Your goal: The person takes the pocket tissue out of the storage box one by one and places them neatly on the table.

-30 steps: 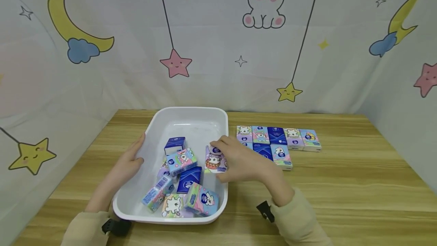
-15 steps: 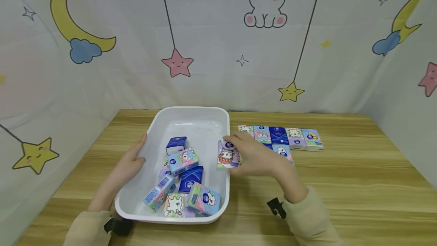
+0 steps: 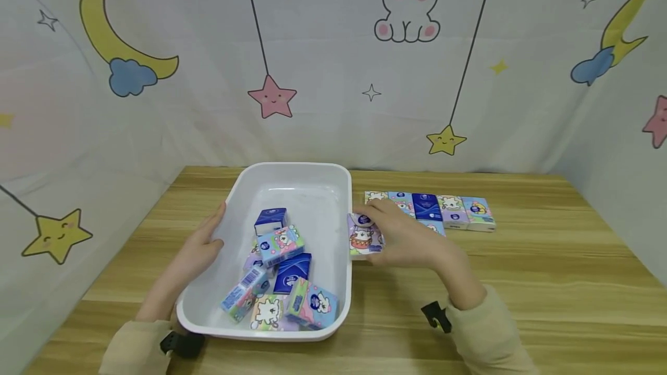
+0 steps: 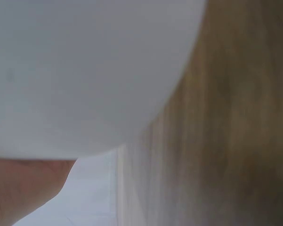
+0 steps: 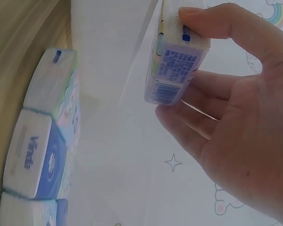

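In the head view my right hand pinches a purple tissue pack with a drum-playing cartoon animal, just past the right rim of the white tub. The right wrist view shows the thumb on one edge of that pack and fingers on the other, its barcode side toward the camera. My left hand holds the tub's left side, thumb over the rim and fingers along the outside. Several tissue packs lie jumbled in the tub, among them a dark blue pack and a light blue pack.
Right of the tub, tissue packs stand in tidy rows on the wooden table; a dark blue pack and an end pack are in the back row. My right hand hides much of the front row. A patterned curtain hangs behind.
My right hand has carried the purple tissue pack rightward from inside the tub to beyond its right rim. My left hand stays at the tub's left side.
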A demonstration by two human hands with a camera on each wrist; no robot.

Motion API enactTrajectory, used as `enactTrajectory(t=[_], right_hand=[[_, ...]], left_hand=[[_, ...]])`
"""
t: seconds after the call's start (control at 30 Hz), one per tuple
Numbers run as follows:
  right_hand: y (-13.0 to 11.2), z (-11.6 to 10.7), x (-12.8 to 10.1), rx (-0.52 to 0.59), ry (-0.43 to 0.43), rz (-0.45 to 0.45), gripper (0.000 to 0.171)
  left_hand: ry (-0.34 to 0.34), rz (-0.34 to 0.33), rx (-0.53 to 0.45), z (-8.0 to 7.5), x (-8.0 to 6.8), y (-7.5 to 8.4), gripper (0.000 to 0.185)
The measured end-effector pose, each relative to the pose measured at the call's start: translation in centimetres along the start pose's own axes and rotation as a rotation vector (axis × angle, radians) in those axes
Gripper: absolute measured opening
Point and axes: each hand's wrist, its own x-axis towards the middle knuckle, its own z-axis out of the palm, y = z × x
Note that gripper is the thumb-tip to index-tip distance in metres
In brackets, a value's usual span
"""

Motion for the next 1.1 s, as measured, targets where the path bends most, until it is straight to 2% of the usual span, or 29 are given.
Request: enactTrajectory(t=[0.5,0.8,1.1], right_hand=[[3.1,-0.5,-2.2,-0.021,0.009,0.043,0.078],[5.3,-0.8,-3.7,-0.046,-0.001,0.106,0.078],[6.8,-0.8,-4.6,-0.060,-0.045,0.154,0.078]], left_hand=[[-0.002,-0.010,0.006,0.0,0.0,0.1,0.075],[-0.011,-0.021,0.000,0.0,0.0,0.1,0.076],[-0.013,-0.029,0.001,-0.1,0.0,0.2,0.074]])
